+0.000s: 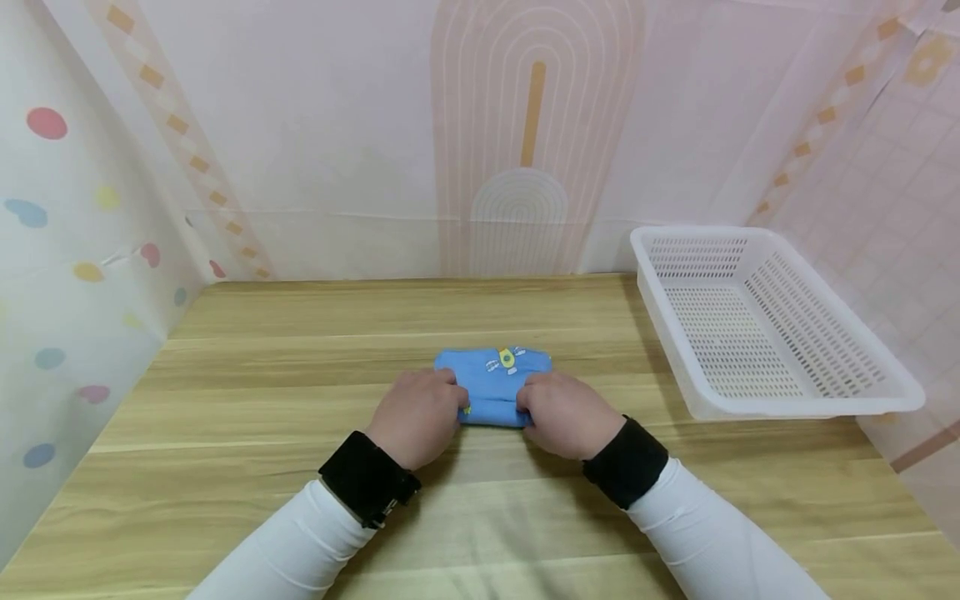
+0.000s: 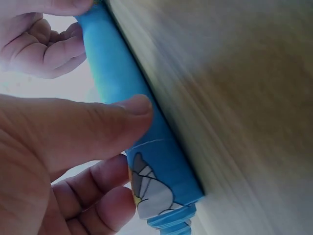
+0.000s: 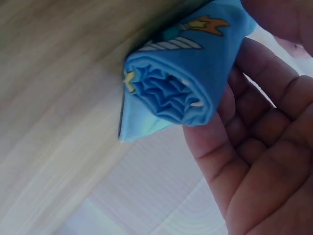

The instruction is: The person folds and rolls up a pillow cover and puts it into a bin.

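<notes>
A blue printed cloth (image 1: 480,375) lies on the wooden table, its near part rolled up and a flat part spread beyond the roll. My left hand (image 1: 417,417) grips the roll's left end, the thumb (image 2: 124,117) along the near side and fingertips curled behind it in the left wrist view. At the other end, my right hand (image 1: 566,415) holds the roll between thumb and fingers. The right wrist view shows the end of the rolled cloth (image 3: 215,73), with bunched folds inside and a flat corner beneath. White and yellow figures are printed on the fabric.
A white perforated plastic basket (image 1: 678,350) stands at the table's right side, with nothing inside it. The wooden table (image 1: 247,417) reaches back to a wall covered in patterned sheeting (image 1: 337,133). Dotted sheeting (image 1: 75,317) borders the left side.
</notes>
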`<state>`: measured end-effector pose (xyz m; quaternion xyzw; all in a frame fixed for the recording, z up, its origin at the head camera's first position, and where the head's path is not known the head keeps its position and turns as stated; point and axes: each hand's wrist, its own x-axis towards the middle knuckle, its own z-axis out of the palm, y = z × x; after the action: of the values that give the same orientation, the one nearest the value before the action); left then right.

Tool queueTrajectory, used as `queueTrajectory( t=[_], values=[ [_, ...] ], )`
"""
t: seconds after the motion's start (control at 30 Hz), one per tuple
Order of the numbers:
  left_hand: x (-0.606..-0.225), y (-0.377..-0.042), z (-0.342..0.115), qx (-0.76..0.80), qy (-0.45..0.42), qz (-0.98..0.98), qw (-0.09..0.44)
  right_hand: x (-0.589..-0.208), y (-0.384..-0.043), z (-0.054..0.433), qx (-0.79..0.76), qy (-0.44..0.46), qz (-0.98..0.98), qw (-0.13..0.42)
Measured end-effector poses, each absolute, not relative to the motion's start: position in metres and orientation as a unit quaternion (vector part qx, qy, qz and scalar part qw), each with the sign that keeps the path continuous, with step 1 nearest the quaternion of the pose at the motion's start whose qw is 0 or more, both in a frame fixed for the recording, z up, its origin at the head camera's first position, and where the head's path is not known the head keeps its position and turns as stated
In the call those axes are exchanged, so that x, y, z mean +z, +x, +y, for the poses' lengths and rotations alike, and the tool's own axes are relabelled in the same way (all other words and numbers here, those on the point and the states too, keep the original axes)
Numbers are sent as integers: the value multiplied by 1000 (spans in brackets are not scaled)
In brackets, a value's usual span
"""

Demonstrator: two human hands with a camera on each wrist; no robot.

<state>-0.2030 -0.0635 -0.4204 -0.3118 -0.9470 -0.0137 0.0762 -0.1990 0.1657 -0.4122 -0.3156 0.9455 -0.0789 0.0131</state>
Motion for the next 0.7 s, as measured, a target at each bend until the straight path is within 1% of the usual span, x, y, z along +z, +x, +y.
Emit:
queueTrajectory(
  t=[0.33, 0.7],
  values=[
    [-424, -205, -63, -15, -303, -949, 86, -414, -200, 165, -64, -309, 949, 16],
    [-427, -209, -64, -11, -305, -948, 89, -413, -200, 165, -65, -300, 951, 34]
  ],
)
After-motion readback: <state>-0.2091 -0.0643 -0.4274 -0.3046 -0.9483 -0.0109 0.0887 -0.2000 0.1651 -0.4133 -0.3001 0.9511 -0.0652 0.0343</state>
